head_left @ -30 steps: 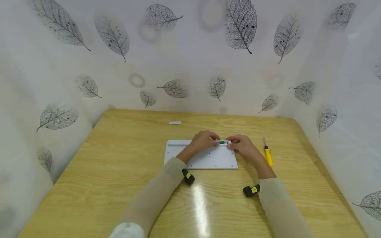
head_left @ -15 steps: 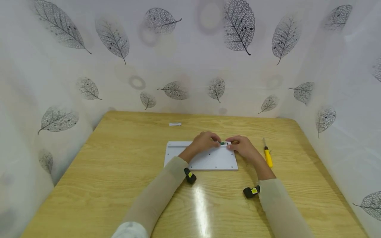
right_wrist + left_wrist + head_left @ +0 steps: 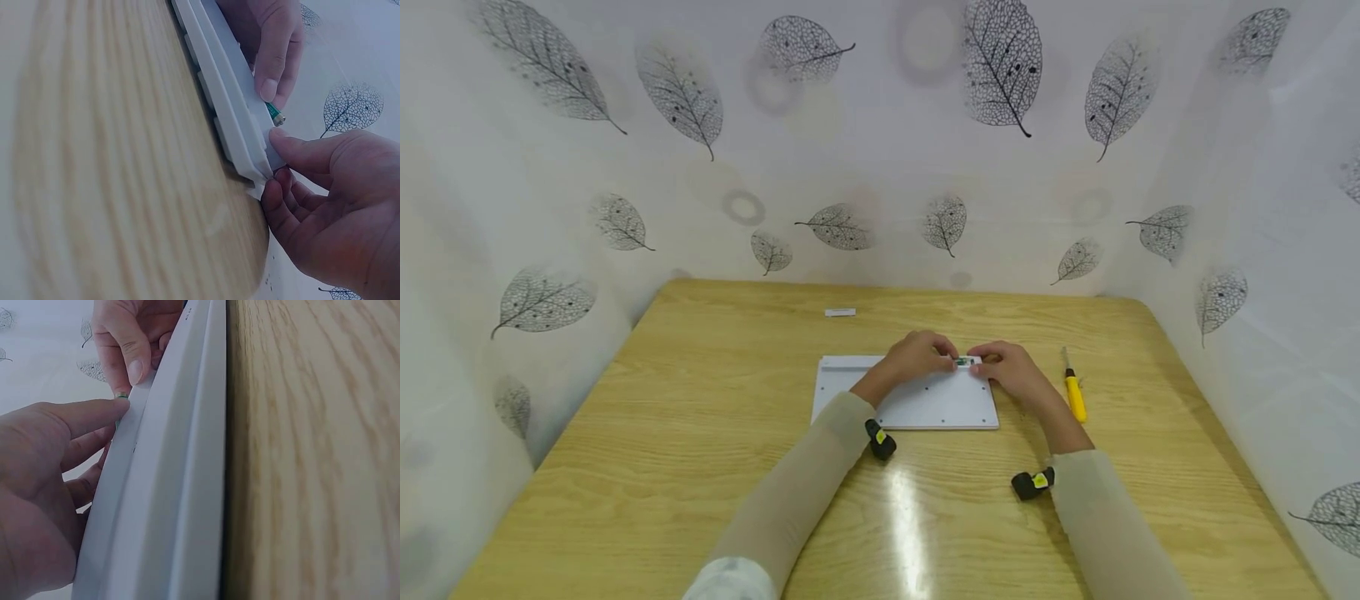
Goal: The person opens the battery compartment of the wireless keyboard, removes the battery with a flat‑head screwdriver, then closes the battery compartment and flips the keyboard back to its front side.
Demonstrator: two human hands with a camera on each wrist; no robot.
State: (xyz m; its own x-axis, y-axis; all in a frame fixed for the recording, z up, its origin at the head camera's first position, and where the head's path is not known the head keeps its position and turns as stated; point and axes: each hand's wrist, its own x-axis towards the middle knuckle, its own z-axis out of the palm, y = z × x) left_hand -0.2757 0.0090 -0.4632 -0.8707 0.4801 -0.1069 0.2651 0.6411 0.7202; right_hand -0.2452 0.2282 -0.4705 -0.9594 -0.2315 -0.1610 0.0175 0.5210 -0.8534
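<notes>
A flat, white keyboard [image 3: 936, 402] is lying face down on a wood-grained table [image 3: 662, 467]. The left hand [image 3: 916, 355] is pinching a green, metal-tipped piece [image 3: 274, 114] at the far edge; the right hand [image 3: 1011, 367] is gripping the adjacent corner.

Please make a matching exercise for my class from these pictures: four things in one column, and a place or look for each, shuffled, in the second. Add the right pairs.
Column 1
1. screwdriver
2. small strip
3. green cylinder
4. keyboard

Column 2
A. at the thumb of the left hand
B. white, with dark dots on its upper face and both hands at its far edge
C. on the table, near its far edge, apart from the hands
D. yellow-handled, lying to the right of the right hand

Right pairs: 1-D, 2-C, 3-A, 4-B
</notes>
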